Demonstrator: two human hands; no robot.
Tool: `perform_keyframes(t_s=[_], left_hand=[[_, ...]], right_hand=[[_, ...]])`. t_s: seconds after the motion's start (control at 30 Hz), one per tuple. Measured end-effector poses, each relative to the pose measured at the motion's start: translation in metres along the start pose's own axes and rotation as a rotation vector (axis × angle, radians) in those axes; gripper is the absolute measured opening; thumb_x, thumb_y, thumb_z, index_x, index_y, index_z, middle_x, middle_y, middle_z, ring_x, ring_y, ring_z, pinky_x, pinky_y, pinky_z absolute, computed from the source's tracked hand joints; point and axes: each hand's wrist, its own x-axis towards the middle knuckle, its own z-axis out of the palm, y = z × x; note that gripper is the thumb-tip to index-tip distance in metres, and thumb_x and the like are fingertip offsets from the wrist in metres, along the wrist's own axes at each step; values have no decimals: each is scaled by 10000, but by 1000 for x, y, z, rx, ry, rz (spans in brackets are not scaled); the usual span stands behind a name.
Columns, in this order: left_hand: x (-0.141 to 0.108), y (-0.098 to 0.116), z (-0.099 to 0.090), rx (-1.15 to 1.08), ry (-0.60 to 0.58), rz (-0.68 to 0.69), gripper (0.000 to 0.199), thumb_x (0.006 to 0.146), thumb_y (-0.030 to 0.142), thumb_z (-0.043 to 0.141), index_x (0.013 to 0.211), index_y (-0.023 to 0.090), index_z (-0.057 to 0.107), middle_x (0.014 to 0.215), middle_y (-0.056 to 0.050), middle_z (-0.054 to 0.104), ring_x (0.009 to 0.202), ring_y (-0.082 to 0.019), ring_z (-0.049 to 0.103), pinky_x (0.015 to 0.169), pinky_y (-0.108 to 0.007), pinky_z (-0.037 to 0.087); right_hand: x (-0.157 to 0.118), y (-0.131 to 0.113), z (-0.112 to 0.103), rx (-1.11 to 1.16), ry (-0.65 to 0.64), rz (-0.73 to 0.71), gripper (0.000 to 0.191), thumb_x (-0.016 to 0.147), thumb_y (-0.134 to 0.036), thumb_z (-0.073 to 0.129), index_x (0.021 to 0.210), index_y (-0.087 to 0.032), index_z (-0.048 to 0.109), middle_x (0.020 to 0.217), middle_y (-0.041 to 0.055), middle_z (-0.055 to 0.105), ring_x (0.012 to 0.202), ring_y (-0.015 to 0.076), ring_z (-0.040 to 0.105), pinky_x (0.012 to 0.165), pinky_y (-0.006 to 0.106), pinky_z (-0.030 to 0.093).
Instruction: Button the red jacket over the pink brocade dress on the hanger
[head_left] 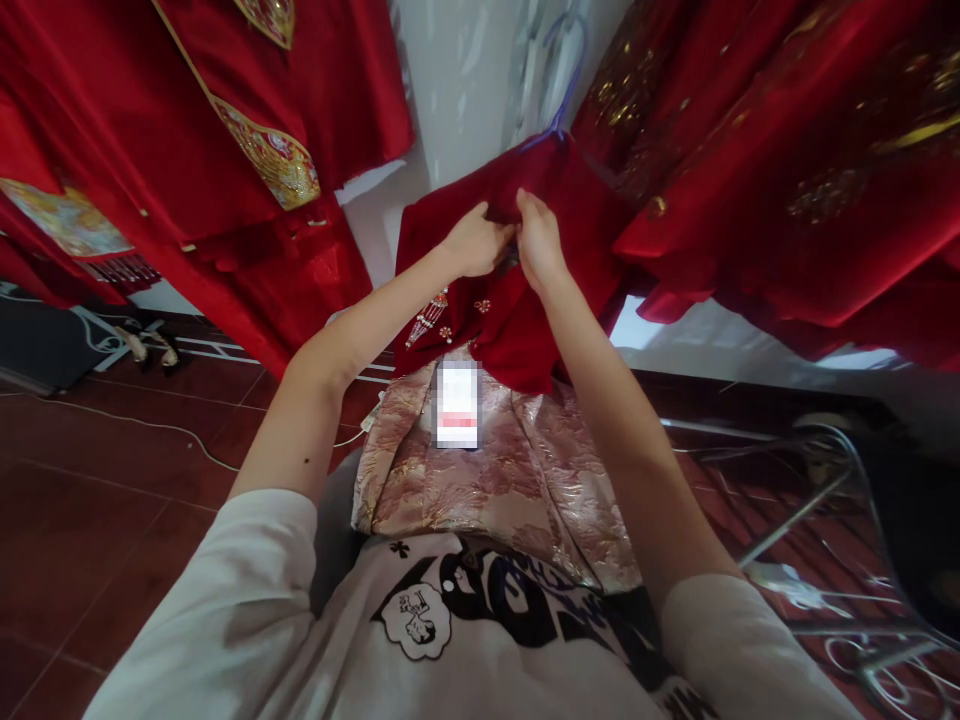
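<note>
A dark red garment (pixel 592 215) hangs from a blue hanger (pixel 561 100) in front of me, with a beaded tassel ornament (pixel 429 318) and small flower-shaped buttons low on its left. My left hand (pixel 478 240) is closed at the garment's upper middle, fingers bent inward. Close beside it on the right, my right hand (pixel 537 235) pinches the same red fabric with its fingertips. Between the hands the cloth is partly hidden. Below lies pink-gold brocade fabric (pixel 487 490), with a blurred-out white rectangle (pixel 457 405) over its top part.
Red embroidered garments (pixel 247 130) hang at the left, and more red garments (pixel 810 200) hang at the right. A metal rack (pixel 806 500) stands low at the right. Shoes (pixel 150 348) and a cable (pixel 172 428) are at the left on the tiled floor.
</note>
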Motion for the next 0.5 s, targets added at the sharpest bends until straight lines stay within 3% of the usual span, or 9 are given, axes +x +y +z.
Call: perform_keyframes(t_s=[0.1, 0.17, 0.23, 0.33, 0.4, 0.5], left_hand=[[-5, -9, -5, 213, -87, 20, 272, 753, 47, 741, 614, 224, 588, 744, -95, 668, 1431, -390, 556, 1344, -460, 175], [-11, -12, -7, 258, -45, 44, 210, 736, 74, 767, 658, 225, 645, 852, -123, 726, 1472, -383, 510, 1356, -451, 149], [-18, -13, -7, 315, 34, 114, 142, 734, 101, 770, 787, 226, 730, 1114, -143, 770, 1539, -375, 430, 1377, -468, 106], [-29, -13, -8, 439, 147, 211, 389, 725, 110, 744, 1087, 248, 781, 1545, -113, 622, 1615, -368, 306, 1386, -535, -23], [-35, -11, -10, 433, 234, 187, 496, 760, 141, 736, 1244, 244, 756, 1650, -116, 525, 1656, -374, 217, 1380, -571, -42], [-38, -10, -17, 313, 340, 84, 457, 856, 253, 742, 1308, 193, 726, 1633, -168, 525, 1696, -372, 85, 1379, -580, 77]], right_hand=[[-2, 10, 11, -100, 99, 214, 795, 1147, -643, 273, 1580, -6, 468, 1536, 330, 495, 1574, 424, 454, 1244, 708, 369], [-13, 16, 7, -203, 186, 257, 833, 1136, -662, 280, 1584, 21, 443, 1565, 384, 434, 1607, 474, 383, 1242, 750, 327], [-26, 22, -3, -281, 255, 196, 842, 1126, -693, 256, 1577, -11, 454, 1566, 388, 427, 1605, 478, 383, 1240, 752, 324], [-37, 28, -25, -334, 292, 130, 827, 1130, -692, 214, 1530, -23, 490, 1501, 378, 496, 1557, 464, 462, 1225, 753, 338], [-40, 31, -42, -359, 269, 193, 773, 1149, -631, 246, 1495, 10, 503, 1459, 382, 536, 1520, 448, 513, 1228, 727, 355], [-43, 36, -68, -394, 213, 271, 663, 1161, -512, 338, 1475, 45, 512, 1450, 390, 563, 1481, 418, 566, 1250, 657, 378]])
